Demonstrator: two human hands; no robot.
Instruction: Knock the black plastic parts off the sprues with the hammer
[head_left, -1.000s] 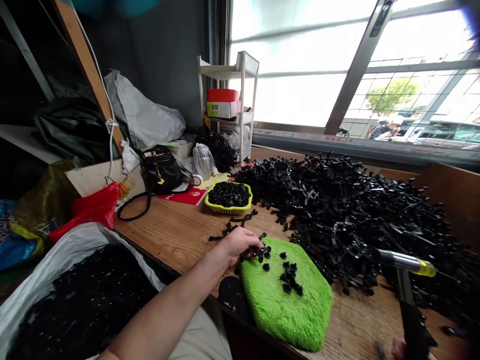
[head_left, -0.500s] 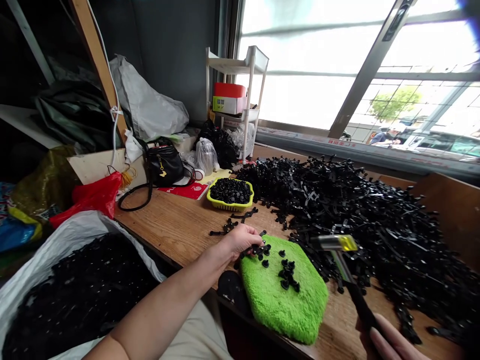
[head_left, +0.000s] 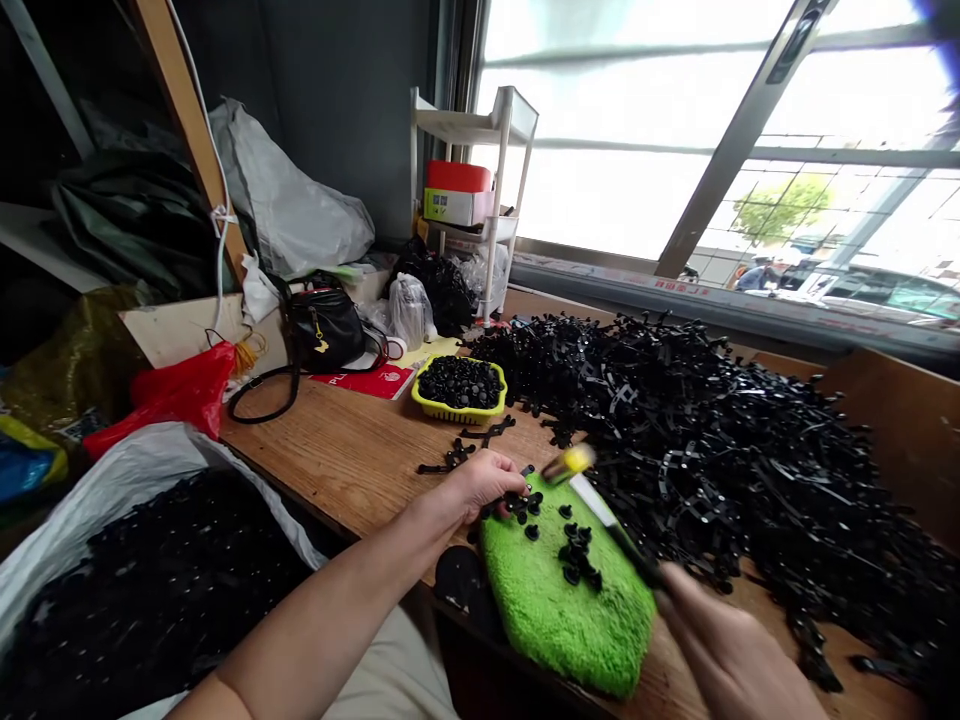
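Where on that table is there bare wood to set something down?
Mostly bare wood lies between the handbag, yellow basket and left forearm. The heap of black parts crowds the right side; loose black pieces sit on the green pad.

The red sheet (head_left: 366,385) shows the letters "PL" (head_left: 338,380); red characters (head_left: 681,286) on the window sill (head_left: 600,274) are too small to read.

This looks like a small workshop: beyond and to the right of the left grip (head_left: 489,482), a heap of black strip-like parts (head_left: 675,400) covers much of the wooden counter (head_left: 352,460). The right grip (head_left: 724,640) holds a hammer (head_left: 596,500). Beyond the left grip sits a yellow basket (head_left: 459,413) of small black pieces; to its left, a bulk sack (head_left: 112,490).
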